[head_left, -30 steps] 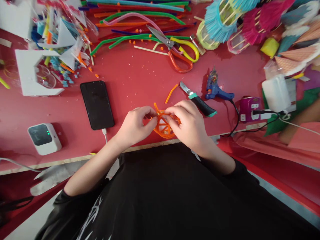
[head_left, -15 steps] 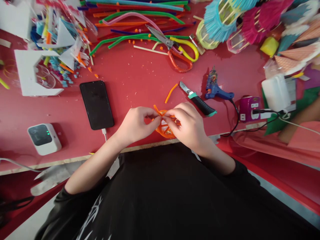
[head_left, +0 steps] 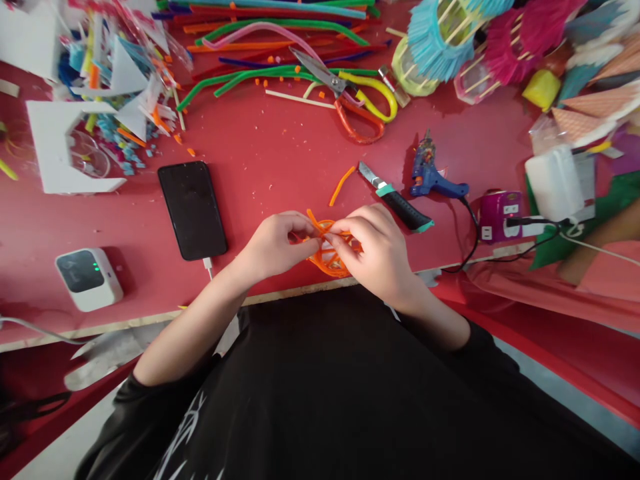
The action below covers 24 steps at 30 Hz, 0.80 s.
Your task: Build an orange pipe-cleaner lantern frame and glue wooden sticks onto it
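Observation:
Close to the table's front edge lies a round orange piece (head_left: pixel 330 268), its rim and spokes apparently made of pipe cleaner. My left hand (head_left: pixel 274 245) is closed in a pinch at the upper left of this piece, where an orange pipe cleaner end (head_left: pixel 311 216) sticks up past the fingers. From the other side my right hand (head_left: pixel 376 248) pinches the orange pipe cleaner near the middle of the top rim, covering the right part of the ring. The fingertips of both hands are close together. Just above them a loose orange pipe cleaner strip (head_left: pixel 342 186) rests on the table.
A utility knife (head_left: pixel 400 203) with its blade out and a glue gun (head_left: pixel 434 175) lie to the right. Scissors (head_left: pixel 340 83) lie beyond, beside colored pipe cleaners (head_left: pixel 280 27). A phone (head_left: pixel 193 210) is on the left. At far right shows another person's arm (head_left: pixel 595 247).
My left fingertips have shifted slightly left, away from the right ones. My right hand has stayed almost where it was, and the orange piece has hardly moved.

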{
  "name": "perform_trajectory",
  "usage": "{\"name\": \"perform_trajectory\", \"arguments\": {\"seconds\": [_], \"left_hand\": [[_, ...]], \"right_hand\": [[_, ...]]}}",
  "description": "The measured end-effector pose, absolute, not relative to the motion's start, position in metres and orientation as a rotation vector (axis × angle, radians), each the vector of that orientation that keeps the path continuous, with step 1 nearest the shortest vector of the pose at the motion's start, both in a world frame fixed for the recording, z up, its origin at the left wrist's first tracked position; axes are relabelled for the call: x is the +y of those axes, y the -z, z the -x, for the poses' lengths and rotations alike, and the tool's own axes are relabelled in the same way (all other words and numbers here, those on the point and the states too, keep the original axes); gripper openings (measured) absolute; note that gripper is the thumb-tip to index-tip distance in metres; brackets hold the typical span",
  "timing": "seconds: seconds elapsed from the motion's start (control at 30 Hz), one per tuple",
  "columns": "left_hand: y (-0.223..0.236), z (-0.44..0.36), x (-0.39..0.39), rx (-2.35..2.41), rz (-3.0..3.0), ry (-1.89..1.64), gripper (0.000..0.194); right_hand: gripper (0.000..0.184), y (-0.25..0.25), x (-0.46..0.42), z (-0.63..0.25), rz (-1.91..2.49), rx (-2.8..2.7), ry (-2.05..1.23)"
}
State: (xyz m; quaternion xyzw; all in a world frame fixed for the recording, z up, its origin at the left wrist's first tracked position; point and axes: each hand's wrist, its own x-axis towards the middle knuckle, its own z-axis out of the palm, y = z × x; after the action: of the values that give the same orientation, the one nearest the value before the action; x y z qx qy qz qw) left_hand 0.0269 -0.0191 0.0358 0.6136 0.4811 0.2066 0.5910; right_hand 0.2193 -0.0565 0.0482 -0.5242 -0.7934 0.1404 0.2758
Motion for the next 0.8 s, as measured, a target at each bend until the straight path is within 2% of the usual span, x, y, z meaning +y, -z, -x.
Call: {"name": "perform_trajectory", "arguments": {"seconds": [0.43, 0.8], "left_hand": [[-0.028, -0.031, -0.028, 1.152, -1.292, -0.549, 0.008], [-0.030, -0.033, -0.031, 1.182, -1.349, -0.572, 0.009]], "right_hand": [[0.010, -0.053, -0.067, -0.217, 1.467, -2.083, -0.336], [0.013, -0.061, -0.071, -0.220, 1.399, -2.151, -0.502]]}}
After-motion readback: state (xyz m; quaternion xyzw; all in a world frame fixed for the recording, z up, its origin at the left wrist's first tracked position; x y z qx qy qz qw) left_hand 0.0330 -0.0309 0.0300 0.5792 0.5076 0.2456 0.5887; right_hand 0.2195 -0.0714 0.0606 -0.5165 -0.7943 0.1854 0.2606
